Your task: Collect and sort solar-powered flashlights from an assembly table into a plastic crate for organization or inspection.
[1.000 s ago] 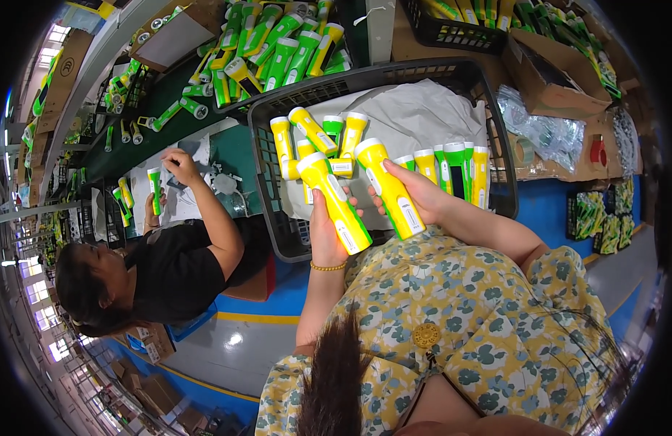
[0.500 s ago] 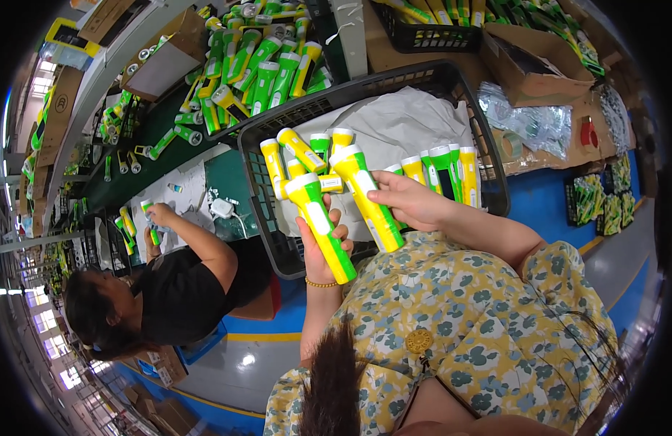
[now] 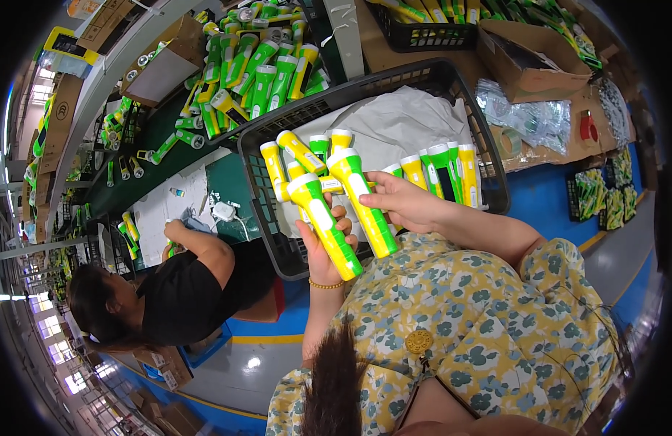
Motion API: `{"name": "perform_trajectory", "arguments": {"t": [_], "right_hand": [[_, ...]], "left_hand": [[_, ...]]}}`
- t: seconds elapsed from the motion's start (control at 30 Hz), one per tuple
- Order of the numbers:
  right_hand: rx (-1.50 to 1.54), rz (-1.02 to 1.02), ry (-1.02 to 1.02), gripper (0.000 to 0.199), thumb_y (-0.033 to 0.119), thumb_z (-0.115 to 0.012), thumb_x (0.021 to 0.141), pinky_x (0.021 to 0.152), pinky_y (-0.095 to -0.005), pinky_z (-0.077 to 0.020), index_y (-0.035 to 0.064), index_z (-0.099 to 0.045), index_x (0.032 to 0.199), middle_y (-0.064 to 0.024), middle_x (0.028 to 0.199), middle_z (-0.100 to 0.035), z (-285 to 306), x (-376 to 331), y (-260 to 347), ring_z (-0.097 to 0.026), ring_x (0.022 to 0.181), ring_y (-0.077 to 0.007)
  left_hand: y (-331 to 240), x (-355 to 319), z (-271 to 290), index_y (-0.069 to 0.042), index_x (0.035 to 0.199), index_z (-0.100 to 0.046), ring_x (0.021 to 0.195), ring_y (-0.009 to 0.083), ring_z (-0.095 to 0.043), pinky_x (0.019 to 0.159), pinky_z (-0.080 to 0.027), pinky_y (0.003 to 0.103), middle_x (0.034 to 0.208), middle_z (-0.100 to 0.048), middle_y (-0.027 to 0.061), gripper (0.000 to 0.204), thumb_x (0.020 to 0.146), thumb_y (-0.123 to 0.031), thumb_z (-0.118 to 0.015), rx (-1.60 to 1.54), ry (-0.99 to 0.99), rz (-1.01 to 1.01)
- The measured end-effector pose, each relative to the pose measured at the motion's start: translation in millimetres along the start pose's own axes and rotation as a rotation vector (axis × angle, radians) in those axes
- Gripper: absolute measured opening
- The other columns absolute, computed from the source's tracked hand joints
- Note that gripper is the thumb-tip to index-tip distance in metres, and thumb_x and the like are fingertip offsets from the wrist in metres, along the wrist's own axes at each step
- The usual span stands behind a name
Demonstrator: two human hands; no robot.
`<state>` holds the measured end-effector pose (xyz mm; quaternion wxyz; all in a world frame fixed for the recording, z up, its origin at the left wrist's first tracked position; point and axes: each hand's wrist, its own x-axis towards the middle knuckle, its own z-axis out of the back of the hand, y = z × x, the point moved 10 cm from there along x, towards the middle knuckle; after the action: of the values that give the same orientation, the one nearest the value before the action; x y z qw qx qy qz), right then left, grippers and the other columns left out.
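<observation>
My left hand (image 3: 323, 251) is closed round a yellow and green flashlight (image 3: 326, 227), its wide head tilted up and away from me. Beside it, my right hand (image 3: 401, 200) grips a second green and yellow flashlight (image 3: 363, 203) from the right side. The two flashlights lie nearly parallel, with pale panels on their bodies. Both are over the near edge of a black plastic crate (image 3: 500, 171) lined with crumpled white paper (image 3: 394, 120). Inside it, several flashlights (image 3: 301, 150) lie loosely at the left, and a row of others (image 3: 452, 171) leans at the right.
To the left, a co-worker in a black top (image 3: 183, 291) sits at a green table (image 3: 234, 182). Many flashlights (image 3: 263, 69) are heaped beyond the crate. An open cardboard box (image 3: 532, 65), clear plastic bags (image 3: 528, 116) and a tape roll (image 3: 510, 143) lie to the right.
The flashlight in my right hand has shifted slightly left and down, closer to the other one. My left hand has moved a little right. The co-worker's hands have lowered toward the table.
</observation>
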<state>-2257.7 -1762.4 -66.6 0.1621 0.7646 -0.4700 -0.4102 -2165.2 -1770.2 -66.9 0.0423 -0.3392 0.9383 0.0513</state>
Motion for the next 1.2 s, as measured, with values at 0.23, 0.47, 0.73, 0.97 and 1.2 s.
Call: {"name": "perform_trajectory", "arguments": {"t": [0.23,0.47,0.73,0.97,1.2], "right_hand": [[0.186,-0.133,0.018,0.044,0.032,-0.061,0.087,0.082,-0.0367,-0.0465,0.0081,-0.045,0.121,-0.0037,0.106,-0.054,7.8,4.1,-17.8,-0.054,0.096,-0.0160],[0.337,-0.219,-0.012,0.040,0.034,-0.058,0.089,0.082,-0.0408,-0.0469,0.0091,-0.048,0.119,-0.0041,0.105,-0.055,20.8,3.7,-31.6,-0.054,0.096,-0.0179],[0.555,-0.298,-0.069,0.033,0.027,-0.052,0.093,0.088,-0.0366,-0.0471,0.0104,-0.048,0.121,-0.0042,0.109,-0.060,17.9,-6.2,-30.4,-0.058,0.100,-0.0172],[0.720,-0.315,0.047,0.036,0.018,-0.037,0.089,0.090,-0.0486,-0.0443,0.0044,-0.045,0.122,-0.0175,0.109,-0.056,9.2,-8.1,-29.4,-0.058,0.099,-0.0300],[0.455,-0.197,0.218,0.050,0.053,-0.039,0.092,0.063,-0.0340,-0.0507,0.0091,-0.050,0.114,-0.0068,0.095,-0.058,5.0,-9.1,-17.8,-0.059,0.079,-0.0199]], "left_hand": [[7.8,5.4,0.3,-0.007,0.131,-0.038,0.097,0.0159,-0.050,0.083,-0.045,0.033,0.113,-0.048,0.0057,0.049,0.094,-0.040,-0.044,-0.204,-0.073,0.051],[0.5,0.6,23.5,0.000,0.128,-0.041,0.116,0.0264,-0.046,0.099,-0.037,0.043,0.125,-0.046,0.0143,0.040,0.095,-0.024,-0.041,-0.261,-0.211,-0.039],[2.9,0.0,20.4,-0.002,0.131,-0.038,0.124,0.0315,-0.040,0.105,-0.031,0.047,0.132,-0.043,0.0180,0.044,0.094,-0.025,-0.043,-0.239,-0.247,-0.040],[0.6,-1.9,8.5,-0.011,0.134,-0.036,0.087,0.0173,-0.047,0.079,-0.044,0.031,0.101,-0.049,0.0082,0.058,0.091,-0.050,-0.044,0.015,-0.171,-0.058],[-4.8,-3.4,-5.1,-0.010,0.135,-0.035,0.123,0.0285,-0.043,0.093,-0.043,0.051,0.134,-0.043,0.0081,0.047,0.099,-0.038,-0.023,0.328,-0.177,-0.065]]}}
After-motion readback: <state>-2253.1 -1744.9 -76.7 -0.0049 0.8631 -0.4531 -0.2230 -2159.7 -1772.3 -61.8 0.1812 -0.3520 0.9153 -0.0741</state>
